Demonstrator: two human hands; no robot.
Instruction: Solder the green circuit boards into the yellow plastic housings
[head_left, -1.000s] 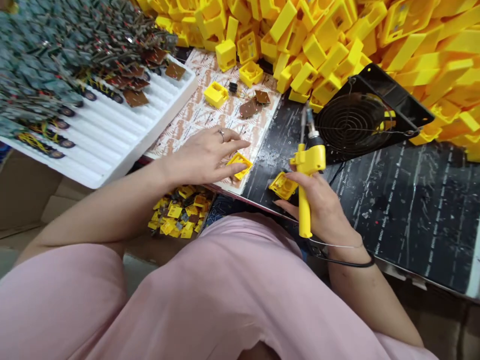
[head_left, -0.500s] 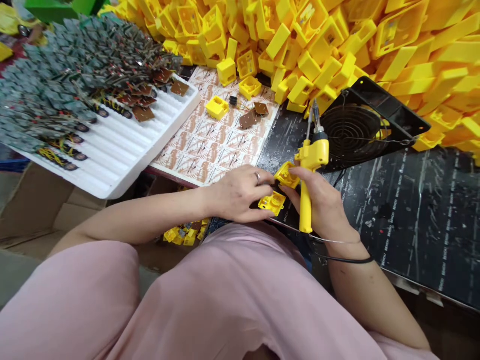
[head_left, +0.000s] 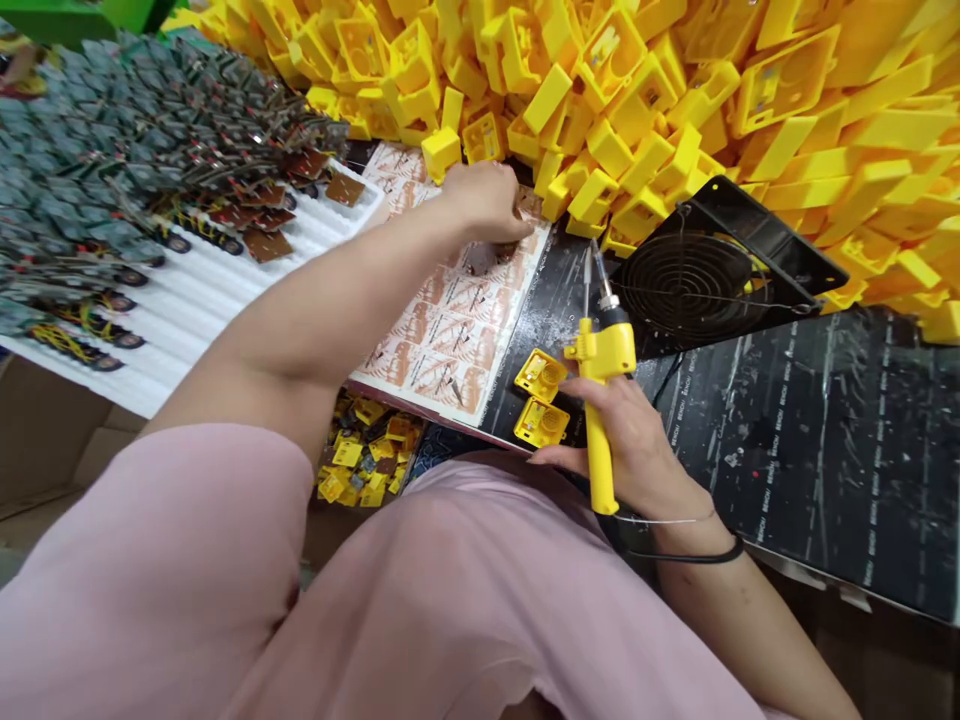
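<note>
My right hand (head_left: pixel 637 435) is wrapped around the yellow handle of a soldering gun (head_left: pixel 606 350), its metal tip pointing away from me. Two small yellow plastic casings (head_left: pixel 541 422) lie side by side on the black bench top, just left of that hand, hollow sides up. Farther off, my left hand (head_left: pixel 489 200) is over the printed sheet, above brown circuit boards (head_left: pixel 484 258). Its fingers point down and are mostly hidden behind the back of the hand, so what they touch does not show.
Yellow casings (head_left: pixel 645 90) are heaped across the back. A black fan (head_left: pixel 697 270) leans right of the soldering gun. At left, a white foam tray (head_left: pixel 322 235) bears many wired circuit boards (head_left: pixel 150 150). Below the bench edge is a box of yellow parts (head_left: pixel 367 450).
My left hand has left the yellow casings and reached forward to the boards on the sheet. My right hand has let go of the upper casing, keeping the soldering gun.
</note>
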